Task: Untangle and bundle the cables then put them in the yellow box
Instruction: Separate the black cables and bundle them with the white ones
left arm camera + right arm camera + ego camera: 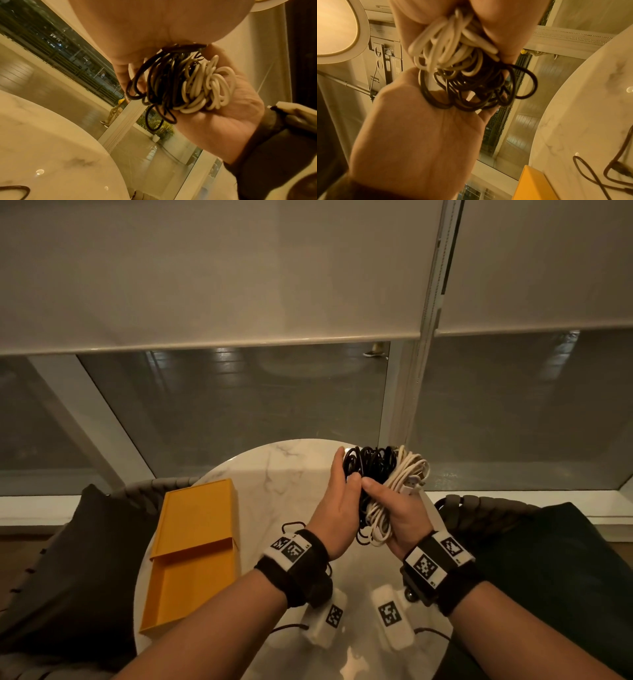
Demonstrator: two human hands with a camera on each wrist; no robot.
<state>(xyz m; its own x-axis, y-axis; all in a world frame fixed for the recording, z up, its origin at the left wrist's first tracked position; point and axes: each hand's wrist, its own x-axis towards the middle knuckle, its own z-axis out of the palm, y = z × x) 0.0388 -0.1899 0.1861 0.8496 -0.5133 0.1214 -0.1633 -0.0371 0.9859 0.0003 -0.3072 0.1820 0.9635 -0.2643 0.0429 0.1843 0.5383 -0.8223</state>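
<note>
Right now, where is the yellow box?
In the head view the yellow box lies open on the left side of the marble table, left of the left hand.

Black cables (pixel 368 465), white cables (pixel 407 474), yellow box (pixel 195 549)

Head view: high, looking forward and down across the round marble bench (pixel 274 474) toward blinds and window glass; both forearms enter from the lower edge; moderate range.

Left wrist view: set low at the wrist, looking up along the palm of the left hand (pixel 171 33); very close; bench edge lower left, window behind.

Right wrist view: set at the wrist, looking up along the right hand (pixel 505 27); very close; bench at right.

Shared by all three: black and white cables (pixel 376 474), both hands, bench. Head and right wrist views share the yellow box (pixel 191 553).
</note>
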